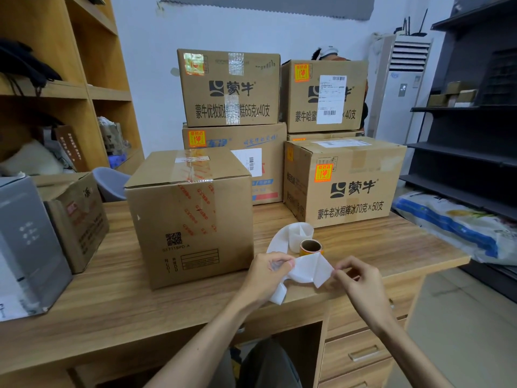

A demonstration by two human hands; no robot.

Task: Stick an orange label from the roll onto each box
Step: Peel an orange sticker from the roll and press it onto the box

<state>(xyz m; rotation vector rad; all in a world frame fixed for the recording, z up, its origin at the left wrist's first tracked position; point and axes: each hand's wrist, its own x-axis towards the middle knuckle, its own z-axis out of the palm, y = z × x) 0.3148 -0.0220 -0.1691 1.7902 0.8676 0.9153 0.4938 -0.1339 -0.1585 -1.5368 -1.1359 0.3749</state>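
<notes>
Pinched by left hand (268,273) and right hand (361,278): liner strip (310,271), limp, featherlight, crease-prone; best gripped at edges, near roll (311,246)

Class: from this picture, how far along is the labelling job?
Done: the top-left box, top-right box, blue-printed box and right front box carry orange labels. In hand: left hand and right hand pinch the backing strip beside the roll. Left: the taped front box shows none.
</notes>
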